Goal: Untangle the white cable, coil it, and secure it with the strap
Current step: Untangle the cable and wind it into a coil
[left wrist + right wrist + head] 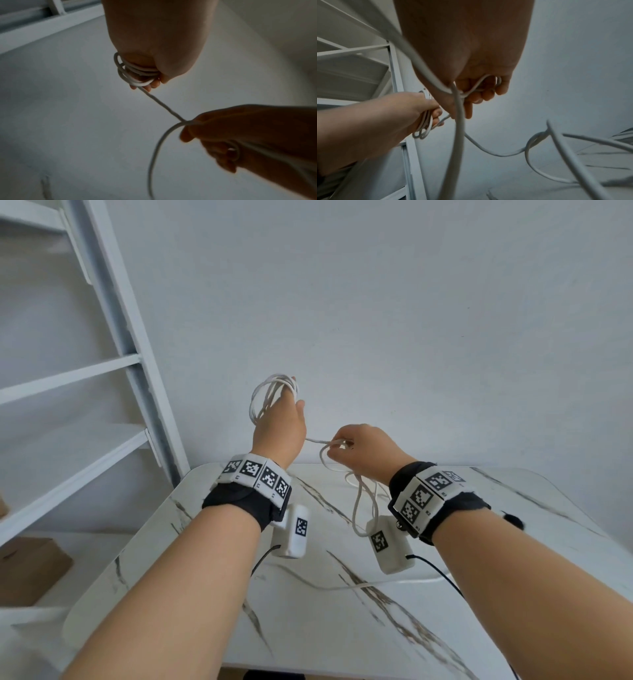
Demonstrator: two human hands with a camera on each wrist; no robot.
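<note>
Head view, left to right: one white metal shelving frame [113, 361] with slanted shelves stands against the pale wall, one brown cardboard box [30, 570] sits low beside it, and one white marble-patterned table [513, 628] with dark veins fills the lower middle and right. Two bare hands are raised above the table's far edge, each wrist wearing a black band with white coded marker blocks.

There is one thin white round cable [274, 392]. Several turns of it, perhaps four or five, are looped round the left hand [279, 422]; its fingers are curled through the loops and the thumb presses against them, so the bundle sits across the finger bases, with the fingertips [150, 86] poking out just beyond the strands in the left wrist view.

From that bundle a single strand runs taut across to the right hand [363, 450], which is held lower and near the left. Its fingers [486, 94] are curled, pinching the strand and a small loop of it against the palm. Below the right hand the slack drops in loose, crossing loops, and one length lies along the tabletop.
</note>
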